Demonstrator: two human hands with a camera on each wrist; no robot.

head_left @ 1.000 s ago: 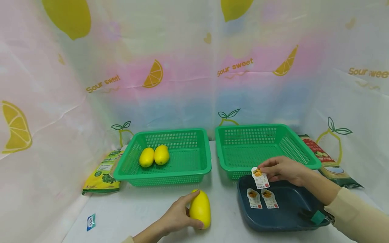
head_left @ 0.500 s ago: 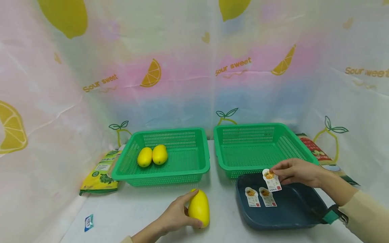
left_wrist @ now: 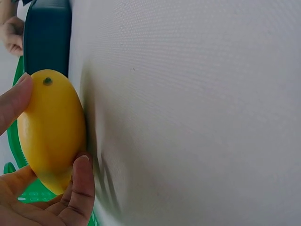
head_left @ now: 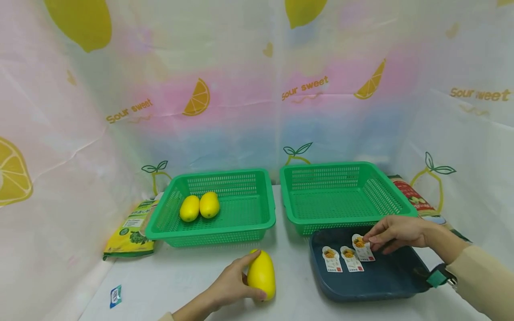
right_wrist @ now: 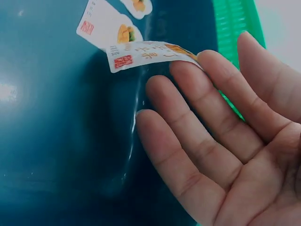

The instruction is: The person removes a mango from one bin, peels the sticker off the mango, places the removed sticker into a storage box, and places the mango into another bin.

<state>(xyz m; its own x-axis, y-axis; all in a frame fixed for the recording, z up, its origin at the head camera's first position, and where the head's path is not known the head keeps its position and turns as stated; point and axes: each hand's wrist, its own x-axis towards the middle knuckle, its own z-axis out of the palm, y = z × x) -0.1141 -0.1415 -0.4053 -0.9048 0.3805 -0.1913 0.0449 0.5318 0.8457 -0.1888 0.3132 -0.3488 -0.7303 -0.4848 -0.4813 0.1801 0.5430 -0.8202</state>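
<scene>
In the head view my left hand [head_left: 230,283] grips a smooth yellow mango [head_left: 263,276] low over the white table, thumb on one side and fingers on the other. The left wrist view shows the mango's [left_wrist: 51,127] small green stem scar. On the right, my right hand [head_left: 397,234] is over an upside-down-looking dark blue plastic tub [head_left: 373,285]. A white food-picture sticker [head_left: 363,249] clings to its fingertips; in the right wrist view the sticker [right_wrist: 150,54] bends, and the thumb [right_wrist: 270,75] stands apart. Two similar stickers [head_left: 332,259] lie side by side on the tub.
A green basket [head_left: 229,234] at back left holds two yellow mangoes [head_left: 199,207]. Another green basket [head_left: 341,220] stands behind the tub. A yellow food packet [head_left: 130,234] is at far left, a red one [head_left: 413,196] at far right, and a small blue sachet [head_left: 115,296] lies front left.
My right hand has moved right and down with the sticker, which is now lower, beside the other two. The left hand keeps its hold on the mango. The view has shifted slightly.
</scene>
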